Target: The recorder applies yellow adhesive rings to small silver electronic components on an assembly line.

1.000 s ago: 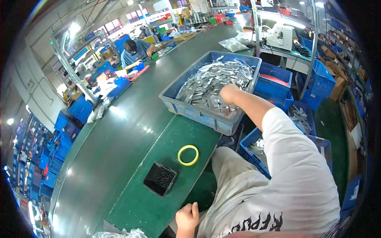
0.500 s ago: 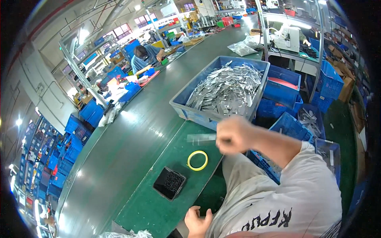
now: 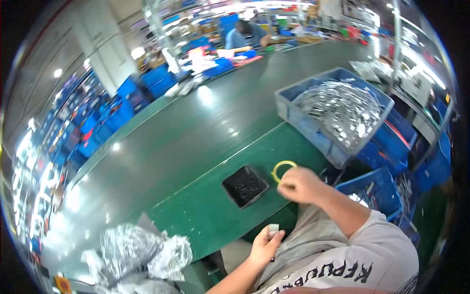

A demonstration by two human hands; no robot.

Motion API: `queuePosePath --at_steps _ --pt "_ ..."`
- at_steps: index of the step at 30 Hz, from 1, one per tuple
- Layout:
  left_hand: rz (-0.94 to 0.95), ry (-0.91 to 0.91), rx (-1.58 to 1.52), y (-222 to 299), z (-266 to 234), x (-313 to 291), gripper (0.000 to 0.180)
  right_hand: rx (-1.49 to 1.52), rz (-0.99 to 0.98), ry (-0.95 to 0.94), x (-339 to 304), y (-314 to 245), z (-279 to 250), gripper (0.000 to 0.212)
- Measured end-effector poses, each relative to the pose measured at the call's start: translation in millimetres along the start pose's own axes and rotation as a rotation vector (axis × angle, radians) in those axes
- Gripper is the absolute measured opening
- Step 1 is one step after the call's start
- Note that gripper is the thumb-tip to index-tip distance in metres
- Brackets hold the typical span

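Blue-grey crate [image 3: 313,123] of metal strips [image 3: 338,105], upper right; blue bin [image 3: 376,177] w/ loose pcs [image 3: 361,199] below it. Yellow ring [image 3: 285,162], right of ctr, partly hidden by R hand [image 3: 301,185]; can't tell if touching. R grip: fingers curled, can't see how tight or if anything's inside. L hand [image 3: 264,248], lower ctr: grip pinched on small pale pc [image 3: 273,228]. Black tray [image 3: 234,180] w/ tiny black bits [image 3: 246,192] at ctr. Crumpled plastic bags [image 3: 132,245], lower left. Green bench [image 3: 196,215] along dark glossy strip [image 3: 210,127]; co-worker [image 3: 238,39], top ctr; stacked blue crates [image 3: 120,115], left.
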State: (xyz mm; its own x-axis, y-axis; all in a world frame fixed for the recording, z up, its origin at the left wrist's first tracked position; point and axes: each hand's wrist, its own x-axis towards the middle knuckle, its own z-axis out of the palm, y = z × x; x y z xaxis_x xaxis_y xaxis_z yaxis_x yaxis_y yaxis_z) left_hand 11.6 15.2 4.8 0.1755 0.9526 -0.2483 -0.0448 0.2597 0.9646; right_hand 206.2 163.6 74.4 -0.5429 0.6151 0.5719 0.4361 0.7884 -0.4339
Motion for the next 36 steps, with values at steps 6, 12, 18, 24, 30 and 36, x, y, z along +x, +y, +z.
queuePosePath --at_steps 6,12,18,24,30,36 --pt "-0.141 0.04 -0.352 -6.7 -8.7 5.3 0.023 -0.371 0.128 -0.248 -17.8 40.2 9.9 0.042" --pt "-0.159 0.143 -0.31 10.2 -15.2 5.7 0.023 -0.315 0.171 -0.295 -9.5 63.7 16.4 0.017" --pt "-0.026 0.046 -0.194 8.9 -18.8 9.6 0.027 0.056 0.321 -0.146 -26.8 24.2 15.1 0.008" --pt "0.028 -0.042 -0.265 8.6 -16.1 3.6 0.026 0.601 0.407 -0.271 -64.0 -6.3 -0.2 0.014" --pt "-0.023 0.045 -0.368 15.6 -16.8 -1.0 0.021 0.635 0.2 -0.303 -75.4 -18.8 -0.9 0.009" --pt "-0.014 0.067 -0.339 18.7 -14.1 -4.0 0.019 0.554 0.112 -0.333 -69.1 -26.4 4.7 0.01"
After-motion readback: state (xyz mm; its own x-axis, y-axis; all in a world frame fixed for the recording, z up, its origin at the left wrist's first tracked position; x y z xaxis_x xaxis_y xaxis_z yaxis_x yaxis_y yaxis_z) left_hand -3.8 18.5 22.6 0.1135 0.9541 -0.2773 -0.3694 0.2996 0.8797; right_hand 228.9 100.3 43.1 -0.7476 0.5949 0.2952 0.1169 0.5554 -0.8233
